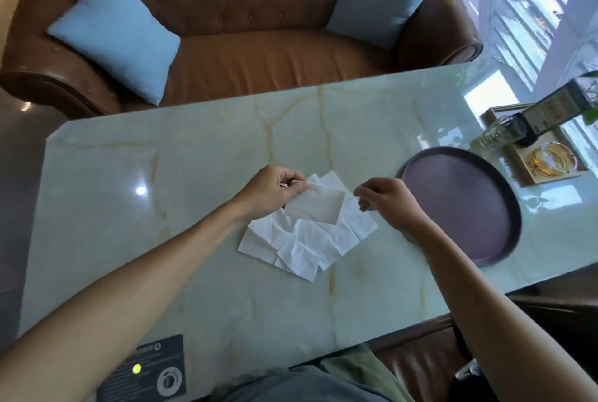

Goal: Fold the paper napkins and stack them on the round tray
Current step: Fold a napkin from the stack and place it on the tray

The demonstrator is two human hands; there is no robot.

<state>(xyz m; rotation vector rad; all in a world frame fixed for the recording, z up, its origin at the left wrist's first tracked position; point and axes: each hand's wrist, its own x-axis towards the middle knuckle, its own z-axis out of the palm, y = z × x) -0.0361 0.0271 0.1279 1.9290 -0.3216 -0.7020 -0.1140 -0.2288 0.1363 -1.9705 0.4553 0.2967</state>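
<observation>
Several white paper napkins (301,240) lie in a loose overlapping pile in the middle of the marble table. One napkin (315,206) is lifted above the pile. My left hand (275,189) pinches its upper left corner. My right hand (385,201) has its fingertips pinched together at the napkin's right side; whether they grip it I cannot tell. The round dark purple tray (466,201) lies flat to the right of my right hand, with nothing on it.
A wooden tray (524,175) holding a glass, a dark bottle and a gold-rimmed dish stands at the table's right end. A dark card (145,369) lies at the near left edge. A brown leather sofa (259,55) with two blue cushions faces the far side.
</observation>
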